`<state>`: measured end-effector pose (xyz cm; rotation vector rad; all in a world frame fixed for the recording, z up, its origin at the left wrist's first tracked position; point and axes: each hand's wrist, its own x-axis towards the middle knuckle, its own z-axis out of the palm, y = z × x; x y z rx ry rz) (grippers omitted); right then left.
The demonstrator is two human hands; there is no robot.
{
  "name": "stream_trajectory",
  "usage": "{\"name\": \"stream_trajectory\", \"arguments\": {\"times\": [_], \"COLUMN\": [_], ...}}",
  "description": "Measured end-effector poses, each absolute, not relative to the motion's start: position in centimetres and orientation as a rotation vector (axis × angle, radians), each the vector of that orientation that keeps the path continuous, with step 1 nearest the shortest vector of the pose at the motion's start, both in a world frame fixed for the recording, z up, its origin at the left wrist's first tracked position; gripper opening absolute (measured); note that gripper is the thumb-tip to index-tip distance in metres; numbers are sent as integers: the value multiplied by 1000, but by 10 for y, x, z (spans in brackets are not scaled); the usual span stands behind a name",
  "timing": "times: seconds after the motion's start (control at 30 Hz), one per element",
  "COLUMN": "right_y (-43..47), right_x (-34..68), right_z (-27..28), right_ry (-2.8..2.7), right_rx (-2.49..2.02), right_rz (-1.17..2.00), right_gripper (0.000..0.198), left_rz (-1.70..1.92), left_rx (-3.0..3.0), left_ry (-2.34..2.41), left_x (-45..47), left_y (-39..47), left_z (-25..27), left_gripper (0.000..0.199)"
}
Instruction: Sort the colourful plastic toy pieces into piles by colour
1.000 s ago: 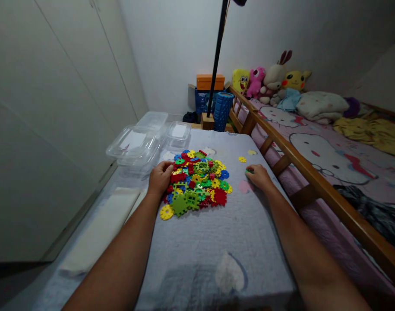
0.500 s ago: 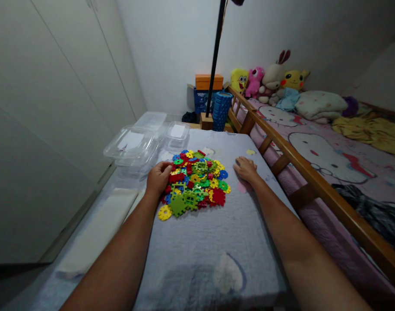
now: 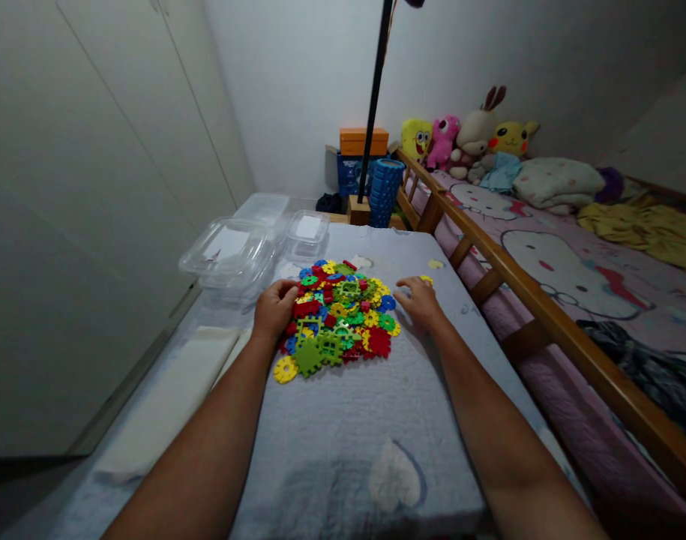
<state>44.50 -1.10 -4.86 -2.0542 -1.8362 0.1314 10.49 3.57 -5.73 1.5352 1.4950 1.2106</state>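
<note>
A heaped pile of plastic building pieces lies on the cloth-covered table: notched discs, square lattice plates and small blocks in red, yellow, green and blue. Against its left edge rests my left hand, fingers loosely curved and touching the pieces, with no piece visibly gripped. My right hand is just right of the pile, fingers apart and reaching towards a blue disc. Beyond that hand's knuckles a single yellow piece lies apart from the heap. A yellow disc sits at the pile's near left corner.
Clear plastic containers with lids stand at the back left, a smaller one beside them. A folded white cloth lies along the left. The wooden bed rail borders the right side. A black pole rises behind the table.
My right hand has moved left, closer to the pile. The yellow piece now shows where that hand was. My left hand has stayed at the pile's left edge.
</note>
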Motion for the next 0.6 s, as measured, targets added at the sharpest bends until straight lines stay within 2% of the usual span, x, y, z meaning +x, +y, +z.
{"name": "stream_trajectory", "arguments": {"times": [0.13, 0.5, 0.6], "right_y": [-16, -20, -21], "right_x": [432, 426, 425], "right_z": [-51, -55, -52], "right_ry": [-1972, -2009, -2024], "right_rx": [-1978, -2085, -2065], "right_rz": [199, 175, 157], "right_gripper": [28, 36, 29], "left_rz": [1217, 1199, 1200], "left_rx": [1540, 1573, 1581], "left_ry": [1499, 1507, 1516], "left_x": [105, 102, 102], "left_y": [36, 39, 39], "left_z": [-58, -65, -65], "left_gripper": [30, 32, 32]}}
